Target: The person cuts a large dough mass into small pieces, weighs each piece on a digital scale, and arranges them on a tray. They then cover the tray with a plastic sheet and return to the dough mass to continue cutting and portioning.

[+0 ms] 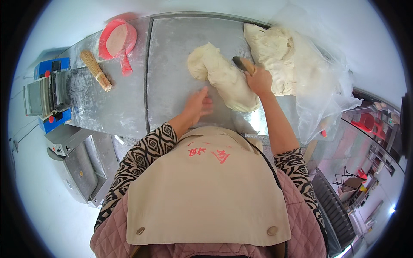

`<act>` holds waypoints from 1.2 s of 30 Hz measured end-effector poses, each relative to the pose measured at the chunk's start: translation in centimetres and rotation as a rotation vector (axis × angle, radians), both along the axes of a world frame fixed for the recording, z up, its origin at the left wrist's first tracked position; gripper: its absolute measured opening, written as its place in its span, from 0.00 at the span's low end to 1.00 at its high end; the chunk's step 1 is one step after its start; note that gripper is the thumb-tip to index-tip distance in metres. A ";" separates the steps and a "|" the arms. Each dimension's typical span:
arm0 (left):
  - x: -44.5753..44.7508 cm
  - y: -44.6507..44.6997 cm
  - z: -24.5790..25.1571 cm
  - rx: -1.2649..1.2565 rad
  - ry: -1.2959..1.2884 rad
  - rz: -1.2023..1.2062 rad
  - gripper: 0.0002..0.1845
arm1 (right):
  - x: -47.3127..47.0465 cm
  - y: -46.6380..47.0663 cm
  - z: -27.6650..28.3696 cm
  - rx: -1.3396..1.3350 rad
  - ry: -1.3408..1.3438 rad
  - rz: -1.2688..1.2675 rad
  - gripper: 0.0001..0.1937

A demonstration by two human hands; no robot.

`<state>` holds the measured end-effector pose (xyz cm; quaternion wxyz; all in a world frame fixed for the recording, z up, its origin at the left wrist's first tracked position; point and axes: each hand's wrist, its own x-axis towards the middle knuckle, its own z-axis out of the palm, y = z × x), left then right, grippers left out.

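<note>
A long, thick piece of dough [226, 79] lies slantwise on the metal work surface [171, 48], folded over at its far end. My right hand [259, 79] is closed on the wooden handle of a dark-bladed scraper or knife [244, 64], just right of this dough. To the near left of the dough is my left hand [200, 104], slightly blurred, its fingers apart and nothing in it. A larger mass of dough [271, 48] lies at the right, partly under a clear plastic sheet [314, 71].
At the far left stand a red plastic scoop [130, 38] of flour and a straw whisk brush [95, 69]. A machine with blue sides [48, 93] adjoins the floured left surface. The plastic sheet hangs over the right edge. Red stools [367, 122] are farther right.
</note>
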<state>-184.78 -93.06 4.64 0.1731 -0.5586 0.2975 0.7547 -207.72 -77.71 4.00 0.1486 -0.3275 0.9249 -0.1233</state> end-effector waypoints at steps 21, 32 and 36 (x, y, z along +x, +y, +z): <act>0.3 0.5 -1.7 0.494 0.411 0.436 0.49 | 3.0 4.4 -0.4 -0.045 -0.340 -0.137 0.21; 8.4 -3.2 -10.5 -0.615 0.872 -0.662 0.34 | 15.3 7.0 10.1 -0.644 -0.246 -0.013 0.17; 7.1 -3.8 -7.4 0.679 0.909 0.323 0.41 | 8.9 11.5 8.2 -0.394 -0.021 -0.407 0.17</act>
